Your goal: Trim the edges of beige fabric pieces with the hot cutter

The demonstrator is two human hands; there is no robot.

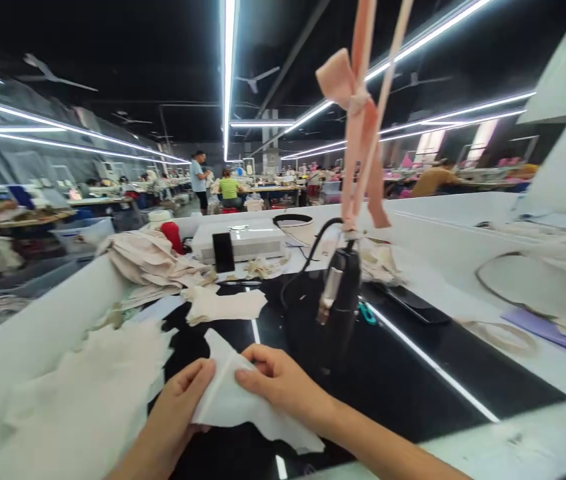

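A white fabric piece [233,393] with a faint line across it is stretched between my two hands, above the black tabletop panel [393,387]. My left hand [183,400] pinches its left edge between thumb and fingers. From the right, my right hand [277,383] grips the upper edge, and the cloth hangs down below that wrist. Just beyond my hands lies a small stack of cream fabric pieces [227,305]. Left of my left hand spreads a larger pile of cream cloth [87,400], partly blurred.
A black handheld device [343,287] hangs from pink fabric strips [357,133] right of centre. Behind it are a white box [257,240], a phone [223,252] and more fabric pieces [153,257]. Teal snips [367,312] lie to the right. White side walls [463,240] border the table; people work beyond.
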